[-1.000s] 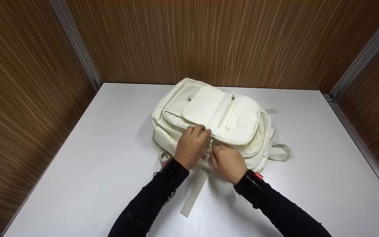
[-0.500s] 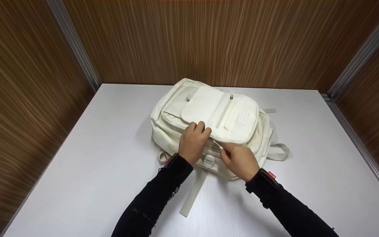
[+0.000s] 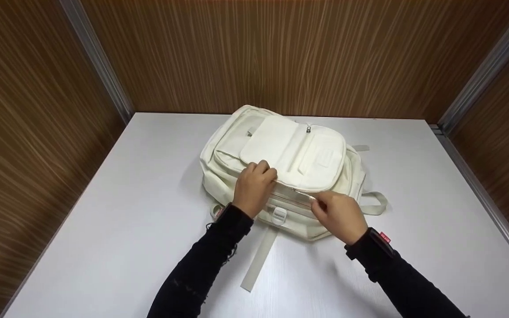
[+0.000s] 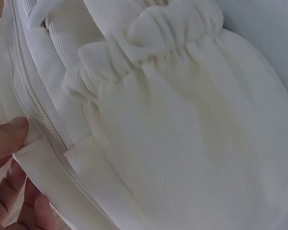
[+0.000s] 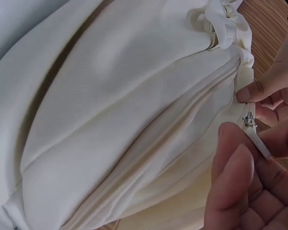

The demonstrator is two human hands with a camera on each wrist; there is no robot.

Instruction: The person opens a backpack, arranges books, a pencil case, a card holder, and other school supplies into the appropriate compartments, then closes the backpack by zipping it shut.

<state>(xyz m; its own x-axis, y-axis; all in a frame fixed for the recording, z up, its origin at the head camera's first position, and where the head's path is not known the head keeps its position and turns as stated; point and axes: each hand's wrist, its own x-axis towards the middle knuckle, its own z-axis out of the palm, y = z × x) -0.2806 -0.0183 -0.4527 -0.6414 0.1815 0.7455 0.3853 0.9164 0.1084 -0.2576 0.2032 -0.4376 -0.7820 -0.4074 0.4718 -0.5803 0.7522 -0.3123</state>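
Your cream backpack (image 3: 281,168) lies flat on the white tabletop (image 3: 104,229) (long axis left-right). Your left hand (image 3: 252,189) pinches its seam; right hand (image 3: 340,215) fingers clamp the zipper pull (image 5: 257,139).

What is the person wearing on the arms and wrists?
Both arms are in long black sleeves reaching the wrists. Each wrist carries a black band with a small red tag. The left hand and right hand are bare, without gloves.
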